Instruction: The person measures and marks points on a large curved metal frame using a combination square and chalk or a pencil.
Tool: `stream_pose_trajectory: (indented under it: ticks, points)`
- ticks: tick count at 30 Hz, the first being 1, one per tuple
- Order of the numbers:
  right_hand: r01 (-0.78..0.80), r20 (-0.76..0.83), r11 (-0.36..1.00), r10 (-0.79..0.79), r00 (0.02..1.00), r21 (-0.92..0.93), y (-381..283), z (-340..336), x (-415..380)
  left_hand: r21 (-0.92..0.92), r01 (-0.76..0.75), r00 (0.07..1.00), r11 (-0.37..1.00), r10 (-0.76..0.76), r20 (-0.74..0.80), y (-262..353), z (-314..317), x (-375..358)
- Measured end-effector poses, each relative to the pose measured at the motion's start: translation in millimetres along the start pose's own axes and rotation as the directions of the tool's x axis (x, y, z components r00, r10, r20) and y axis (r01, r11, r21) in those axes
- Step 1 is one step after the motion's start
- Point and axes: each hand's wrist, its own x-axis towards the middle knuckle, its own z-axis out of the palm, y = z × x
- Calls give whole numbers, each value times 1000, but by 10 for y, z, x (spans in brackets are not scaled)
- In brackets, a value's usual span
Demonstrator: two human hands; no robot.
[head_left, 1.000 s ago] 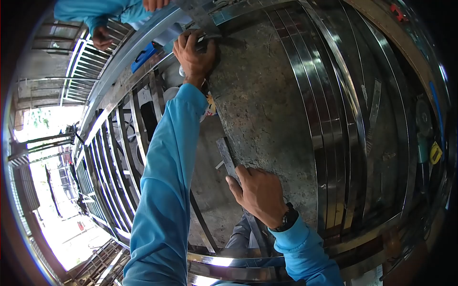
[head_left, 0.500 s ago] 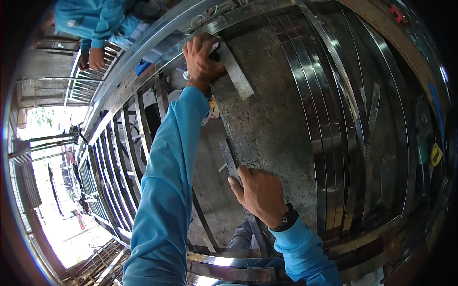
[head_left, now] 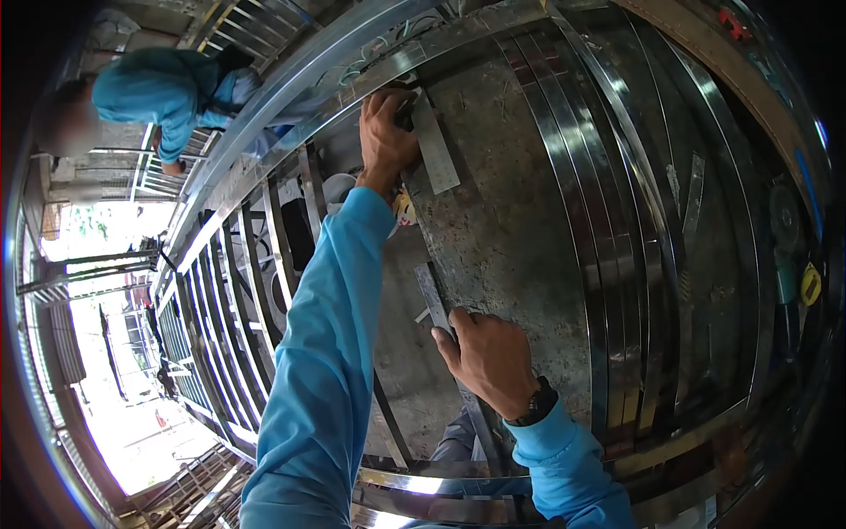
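Note:
My left hand reaches to the far rail, its fingers curled over the dark stock of a try square. The steel blade of the square points back over the dark, worn work surface. Nearer to me, my right hand, with a black band at the wrist, is closed over a narrow flat metal bar. The bar shows beyond the fingertips and again below the hand; the part under the palm is hidden.
Long shiny metal strips lie side by side to the right. An angle grinder and a yellow tape measure sit at the far right. A barred metal frame stretches left. Another person in blue bends over bars at upper left.
The view has shifted slightly, so both hands appear a little further right and lower. The square's blade stands more upright in view. The other person has bent lower.

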Motion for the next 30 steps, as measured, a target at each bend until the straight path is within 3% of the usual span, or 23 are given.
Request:
stream_pose_trajectory:
  ticks: [2, 3, 5, 9, 13, 15, 16, 17, 18, 19, 20, 21, 22, 27, 30]
  points:
    - [-18, 16, 1000, 18, 1000, -9, 14, -18, 7, -95, 47, 987, 994, -31, 158, -3, -72, 34]
    - [-19, 7, 1000, 19, 1000, 0, 25, -17, 10, -96, 45, 987, 994, -30, 157, -11, -104, 58]
    - [-23, 2, 1000, 23, 1000, 13, 29, -14, 7, -267, 147, 954, 953, -65, 294, -68, -168, 71]
    - [-32, 26, 999, 32, 999, 6, 6, -9, -5, -208, -9, 963, 978, 64, 262, -83, -203, 73]
    - [-31, 21, 999, 31, 999, 22, 21, 8, -9, -91, 17, 943, 996, 14, 333, -26, -236, -80]
    - [-27, 8, 999, 27, 1000, 21, 30, 14, -6, -34, -220, 928, 975, 220, 301, -10, -282, -203]
    - [-25, -7, 999, 25, 1000, 24, 35, 17, -2, -103, 90, 954, 991, -56, 294, 156, -358, -284]
    - [-26, -5, 999, 26, 1000, 22, 38, 20, 3, -105, 92, 954, 990, -58, 294, 205, -445, -362]
    - [-40, 2, 999, 40, 999, 23, 34, 25, 4, 57, 262, 856, 963, -259, 447, 236, -537, -438]
    - [-55, 10, 998, 54, 998, 25, 27, 29, 3, 241, 390, 700, 889, -456, 550, 275, -623, -522]
    - [-55, 15, 998, 55, 998, 24, 20, 28, 5, 242, 393, 697, 887, -459, 550, 350, -682, -621]
    - [-50, 25, 999, 50, 998, 13, 13, 28, 7, 37, 288, 878, 957, -279, 390, 456, -714, -725]
    - [-46, 37, 999, 46, 998, 3, 6, 30, 7, -139, 126, 980, 982, -102, 169, 565, -746, -822]
    - [-49, 28, 999, 49, 998, -6, 25, 78, -2, -189, 345, 897, 919, -264, 354, 1004, -1004, -1094]
    - [-97, 17, 995, 98, 995, -16, -10, 17, 29, -169, 413, 867, 895, -330, 373, 1045, -1091, -1318]
